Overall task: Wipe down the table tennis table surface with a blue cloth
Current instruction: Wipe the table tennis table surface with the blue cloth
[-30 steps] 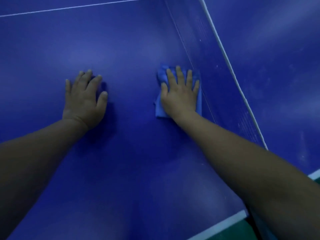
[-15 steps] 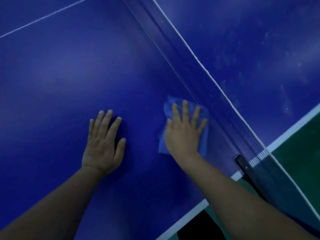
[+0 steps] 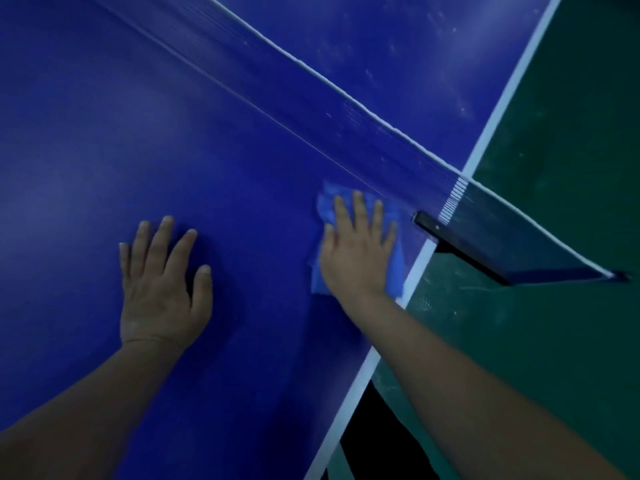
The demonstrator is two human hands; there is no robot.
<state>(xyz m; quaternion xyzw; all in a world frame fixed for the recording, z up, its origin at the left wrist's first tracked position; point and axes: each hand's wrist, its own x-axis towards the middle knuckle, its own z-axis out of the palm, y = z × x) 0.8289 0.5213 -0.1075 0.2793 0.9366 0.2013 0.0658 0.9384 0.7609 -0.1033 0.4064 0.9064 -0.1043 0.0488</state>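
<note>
Flat and spread, the right hand (image 3: pixel 358 252) presses the blue cloth (image 3: pixel 398 261) onto the tabletop (image 3: pixel 104 116) just beside the net (image 3: pixel 346 112); the left hand (image 3: pixel 161 285) rests open, palm down, nearby.

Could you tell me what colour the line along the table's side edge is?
White, seen in the head view: the edge line.

Dim light falls on a scuffed green floor (image 3: pixel 554 341) at the right.

Right hand (image 3: pixel 356 251) flat on blue cloth (image 3: pixel 398 258) beside net (image 3: pixel 346 119); left hand (image 3: pixel 161 289) flat on table (image 3: pixel 104 133).
</note>
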